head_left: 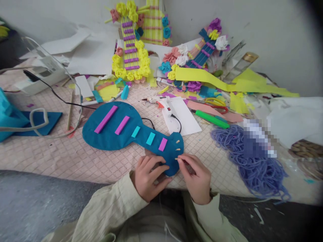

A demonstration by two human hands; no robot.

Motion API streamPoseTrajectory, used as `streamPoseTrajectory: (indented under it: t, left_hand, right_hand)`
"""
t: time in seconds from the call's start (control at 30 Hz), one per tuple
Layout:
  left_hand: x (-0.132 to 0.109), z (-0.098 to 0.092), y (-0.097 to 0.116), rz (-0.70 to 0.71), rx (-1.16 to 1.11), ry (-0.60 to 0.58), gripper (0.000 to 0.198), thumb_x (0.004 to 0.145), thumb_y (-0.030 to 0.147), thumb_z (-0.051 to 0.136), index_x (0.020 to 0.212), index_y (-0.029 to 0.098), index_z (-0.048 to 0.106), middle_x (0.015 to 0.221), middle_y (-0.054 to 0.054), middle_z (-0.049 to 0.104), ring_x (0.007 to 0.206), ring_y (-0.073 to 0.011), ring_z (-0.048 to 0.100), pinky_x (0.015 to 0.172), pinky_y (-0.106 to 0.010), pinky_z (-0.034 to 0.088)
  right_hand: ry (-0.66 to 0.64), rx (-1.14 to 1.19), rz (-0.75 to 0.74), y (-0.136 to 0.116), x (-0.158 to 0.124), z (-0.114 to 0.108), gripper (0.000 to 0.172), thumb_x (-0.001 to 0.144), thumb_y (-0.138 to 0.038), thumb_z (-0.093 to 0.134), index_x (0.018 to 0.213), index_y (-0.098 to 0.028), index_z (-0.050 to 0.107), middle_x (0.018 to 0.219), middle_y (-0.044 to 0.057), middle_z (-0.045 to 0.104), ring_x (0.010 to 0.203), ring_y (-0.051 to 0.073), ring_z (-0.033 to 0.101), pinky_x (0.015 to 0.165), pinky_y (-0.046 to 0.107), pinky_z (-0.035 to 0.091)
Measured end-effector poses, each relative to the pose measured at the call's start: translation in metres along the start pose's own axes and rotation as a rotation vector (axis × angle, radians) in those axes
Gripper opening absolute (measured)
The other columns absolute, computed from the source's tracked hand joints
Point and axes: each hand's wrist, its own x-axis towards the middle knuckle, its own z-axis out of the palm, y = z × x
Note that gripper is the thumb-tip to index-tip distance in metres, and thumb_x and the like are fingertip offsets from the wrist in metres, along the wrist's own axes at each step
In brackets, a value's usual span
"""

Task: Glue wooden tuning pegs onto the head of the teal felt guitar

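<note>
A blue guitar-shaped cutout (118, 134) lies on the table, with purple and turquoise strips across its body and neck. Two short wooden pegs (178, 141) stick out at its head end. My right hand (198, 176) pinches another small wooden peg (176, 158) between thumb and fingertips, at the head's surface; whether it touches cannot be told. Beside it, my left hand (150, 176) rests at the near edge of the head, fingers apart and slightly curved on the blue surface. The left fingertips partly cover the cutout there.
A white glue gun (167, 107) lies on white card behind the neck, its cord running close to the cutout. Right of it are a green-handled cutter (212, 119) and tangled purple yarn (259, 168). Decorated guitar models (130, 50) and paper scraps fill the back.
</note>
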Motion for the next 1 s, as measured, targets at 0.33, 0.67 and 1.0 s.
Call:
streamPoseTrajectory:
  t: [0.33,0.67,1.0]
  left_hand:
    - [0.002,-0.025,0.016,-1.002,-1.236,0.198,0.048,0.063,0.032,0.071,0.106,0.027,0.047,0.121,-0.005,0.047,0.105,-0.0264,0.057,0.091,-0.043,0.043]
    - [0.034,-0.023,0.013,-1.330,-1.309,0.201,0.025,0.060,0.017,0.069,0.082,0.021,0.058,0.082,0.000,0.065,0.062,-0.0078,0.057,0.055,-0.020,0.044]
    - [0.014,-0.030,0.006,-1.267,-1.257,0.137,0.025,0.065,0.025,0.067,0.089,0.020,0.061,0.108,-0.006,0.064,0.108,-0.0201,0.055,0.087,-0.030,0.043]
  right_hand:
    - [0.028,0.044,0.007,0.000,-0.003,0.002,0.013,0.079,-0.016,0.055,0.089,-0.021,0.061,0.084,0.006,0.065,0.081,0.018,0.060,0.072,0.034,0.051]
    - [0.011,0.130,0.013,-0.002,-0.001,0.005,0.012,0.082,-0.019,0.052,0.086,-0.020,0.063,0.084,0.006,0.066,0.080,0.016,0.062,0.071,0.029,0.053]
    - [0.073,0.281,0.163,0.003,-0.004,0.006,0.013,0.084,-0.025,0.050,0.089,-0.019,0.059,0.087,0.006,0.065,0.084,0.017,0.062,0.074,0.029,0.052]
